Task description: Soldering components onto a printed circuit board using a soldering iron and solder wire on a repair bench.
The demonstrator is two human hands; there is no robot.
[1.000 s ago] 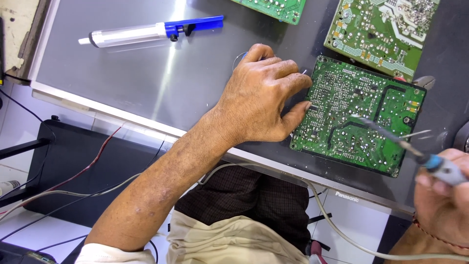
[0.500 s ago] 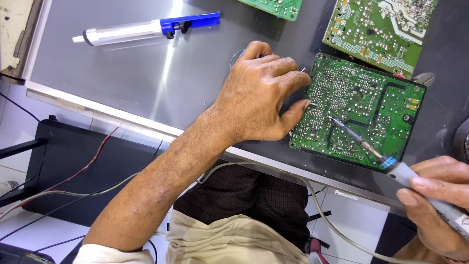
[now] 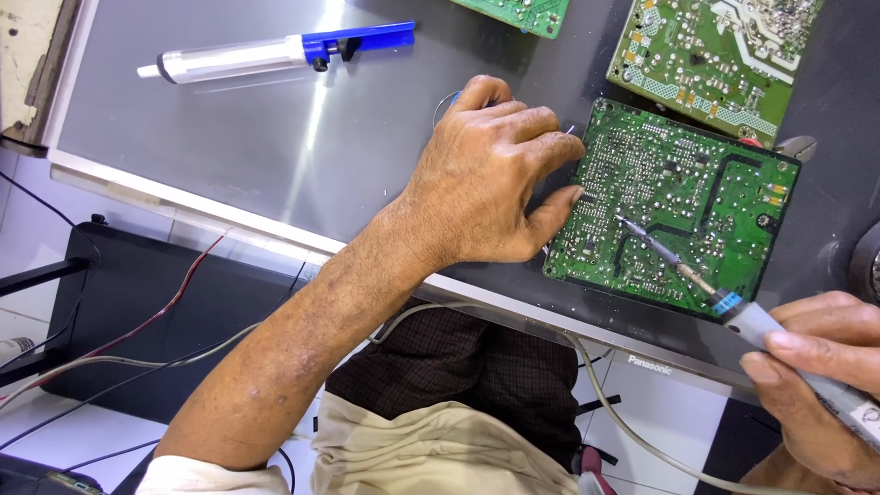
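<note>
Left hand (image 3: pixel 490 179) is lying palm down on the grey bench (image 3: pixel 275 137), fingers loosely spread and gripping nothing, fingertips pressing the left edge of the green circuit board (image 3: pixel 683 202), which is lying near the bench's front edge. Right hand (image 3: pixel 816 367) is closing around the soldering iron (image 3: pixel 733 307), its tip touching the board's lower middle. A blue-and-clear desoldering pump (image 3: pixel 275 53) is lying well apart, at the bench's far left.

A glossy green circuit board (image 3: pixel 678 215), speckled with bright solder, is seen on a smooth, brushed metal panel (image 3: pixel 238 137). Above-left of the board, a clear and blue plastic desoldering pump (image 3: pixel 275 55) is reflected in the metal.
</note>
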